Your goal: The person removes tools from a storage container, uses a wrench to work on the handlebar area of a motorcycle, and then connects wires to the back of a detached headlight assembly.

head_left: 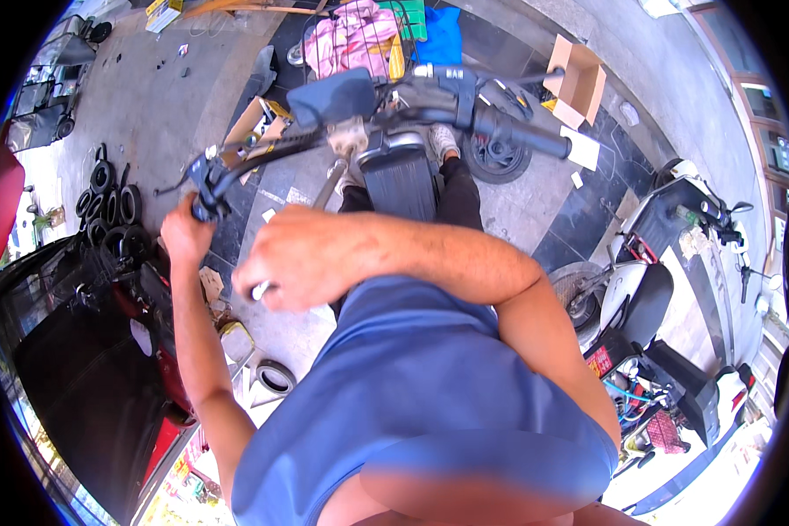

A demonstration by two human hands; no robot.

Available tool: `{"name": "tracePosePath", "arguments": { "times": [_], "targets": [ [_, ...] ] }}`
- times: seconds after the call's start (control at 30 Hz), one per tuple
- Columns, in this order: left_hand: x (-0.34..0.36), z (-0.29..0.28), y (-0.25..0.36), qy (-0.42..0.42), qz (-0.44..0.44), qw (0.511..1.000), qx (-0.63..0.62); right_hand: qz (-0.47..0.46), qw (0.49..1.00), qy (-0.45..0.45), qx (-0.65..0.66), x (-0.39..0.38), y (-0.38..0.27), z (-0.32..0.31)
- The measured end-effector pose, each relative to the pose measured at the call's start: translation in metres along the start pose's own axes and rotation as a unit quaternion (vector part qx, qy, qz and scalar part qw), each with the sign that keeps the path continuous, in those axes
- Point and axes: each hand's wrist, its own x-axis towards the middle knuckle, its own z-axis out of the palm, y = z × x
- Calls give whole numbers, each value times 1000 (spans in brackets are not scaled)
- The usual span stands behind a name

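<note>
A scooter handlebar (302,145) stretches across in front of me, with dark controls and cables. At its left end, my left hand (188,230) is closed around the grip beside the brake lever and switch housing (209,188). My right hand (302,259) is closed in front of my chest, left of the middle. Above its knuckles a grey rod-like tool (329,186) sticks out toward the bar's centre; a pale piece (261,289) shows at the fingers. The tool's kind is unclear, since the hand covers most of it. The right grip (526,133) is untouched.
Beyond the bar stands a wire basket (359,39) holding pink cloth. An opened cardboard box (577,81) and a wheel (497,156) lie on the floor ahead. Several tyres (105,206) are piled at left, near a dark-covered red vehicle (79,377). Parked scooters (644,302) line the right.
</note>
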Motion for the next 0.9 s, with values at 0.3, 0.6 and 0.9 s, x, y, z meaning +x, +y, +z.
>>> {"name": "tracePosePath", "arguments": {
  "times": [0.3, 0.6, 0.9],
  "targets": [
    [-2, 0, 6, 30, -8, 999, 21, -18, 992, -58, 113, -2, 0, -30],
    [-6, -5, 7, 55, 9, 998, -33, 130, 902, 406, 73, 4, -4, 23],
    [-16, -17, 15, 63, -4, 996, -56, 134, 898, 84, 410, 11, -20, -11]
  ]
}}
